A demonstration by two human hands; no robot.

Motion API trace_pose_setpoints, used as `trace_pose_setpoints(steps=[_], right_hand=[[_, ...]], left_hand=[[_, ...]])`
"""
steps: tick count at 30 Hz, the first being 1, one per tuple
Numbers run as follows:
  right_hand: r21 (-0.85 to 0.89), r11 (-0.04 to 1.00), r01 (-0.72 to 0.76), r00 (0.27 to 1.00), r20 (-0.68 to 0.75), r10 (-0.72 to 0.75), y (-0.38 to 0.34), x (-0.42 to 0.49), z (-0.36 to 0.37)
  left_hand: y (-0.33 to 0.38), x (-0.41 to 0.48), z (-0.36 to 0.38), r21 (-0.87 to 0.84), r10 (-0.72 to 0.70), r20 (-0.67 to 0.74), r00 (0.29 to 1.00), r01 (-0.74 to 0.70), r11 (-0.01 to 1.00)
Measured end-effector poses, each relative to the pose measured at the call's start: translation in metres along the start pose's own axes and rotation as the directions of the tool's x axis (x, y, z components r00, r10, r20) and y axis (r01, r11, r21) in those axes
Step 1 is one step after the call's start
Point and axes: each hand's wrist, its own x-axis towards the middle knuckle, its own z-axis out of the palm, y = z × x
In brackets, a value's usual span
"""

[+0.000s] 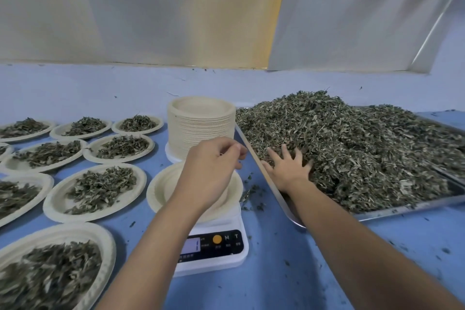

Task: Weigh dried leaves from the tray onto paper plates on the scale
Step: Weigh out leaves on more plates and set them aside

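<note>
While the right hand (289, 166) lies flat with fingers spread, its fingertips pushed into the heap of dried leaves (364, 148) at the near-left edge of the metal tray (402, 209), the left hand (211, 171) hovers over the empty paper plate (161, 191) on the scale (226, 262). Its fingers curl toward the thumb; whether they pinch a thin stem cannot be told. Filled plates (95, 191) sit to the left.

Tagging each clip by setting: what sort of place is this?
Probably a herb or tea portioning workroom: a metal tray heaped with dried leaves, a digital scale, and rows of filled paper plates.
</note>
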Motion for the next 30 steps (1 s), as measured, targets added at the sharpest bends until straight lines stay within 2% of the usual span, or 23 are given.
trace_pose_setpoints(steps=[2, 3, 6, 9, 13, 16, 20, 23, 25, 28, 30], right_hand=[[0.082, 0.994, 0.066, 0.994, 0.076, -0.072, 0.0, 0.001, 0.001], [0.078, 0.992, 0.098, 0.992, 0.071, -0.104, 0.0, 0.001, 0.001], [-0.039, 0.988, 0.15, 0.988, -0.019, -0.151, -0.003, -0.001, -0.001], [-0.036, 0.989, 0.143, 0.987, -0.067, -0.146, -0.006, -0.002, -0.001], [0.102, 0.992, 0.078, 0.98, -0.19, -0.058, -0.003, -0.001, -0.003], [0.319, 0.946, 0.064, 0.959, -0.281, 0.03, -0.002, -0.002, -0.009], [0.648, 0.752, 0.12, 0.922, -0.355, 0.158, -0.006, -0.002, -0.03], [0.795, 0.572, 0.202, 0.896, -0.386, 0.22, -0.015, -0.008, -0.052], [0.852, 0.452, 0.264, 0.884, -0.402, 0.24, -0.027, -0.014, -0.068], [0.896, 0.284, 0.341, 0.899, -0.4, 0.181, -0.056, -0.028, -0.086], [0.894, 0.23, 0.384, 0.908, -0.411, 0.082, -0.077, -0.04, -0.09]], left_hand=[[-0.001, 0.0, -0.001, 0.007, -0.002, -0.004, 1.0, 0.002, 1.0], [-0.001, 0.0, -0.001, 0.014, 0.002, -0.006, 1.0, -0.002, 1.0], [0.0, 0.001, -0.001, 0.024, 0.004, -0.004, 1.0, -0.004, 1.0], [-0.002, 0.0, -0.002, 0.028, -0.012, 0.003, 1.0, 0.012, 1.0], [-0.004, 0.002, -0.004, 0.045, -0.011, 0.007, 1.0, 0.011, 0.999], [-0.006, 0.003, -0.005, 0.027, -0.038, -0.023, 0.999, 0.039, 0.999], [-0.012, 0.006, -0.011, -0.079, -0.198, -0.102, 0.975, 0.19, 0.978], [-0.013, 0.009, -0.017, -0.24, -0.333, -0.114, 0.936, 0.3, 0.923], [-0.013, 0.011, -0.021, -0.349, -0.389, -0.13, 0.912, 0.325, 0.879], [-0.011, 0.012, -0.025, -0.488, -0.437, -0.132, 0.89, 0.325, 0.81], [-0.01, 0.012, -0.027, -0.572, -0.469, -0.116, 0.875, 0.327, 0.752]])
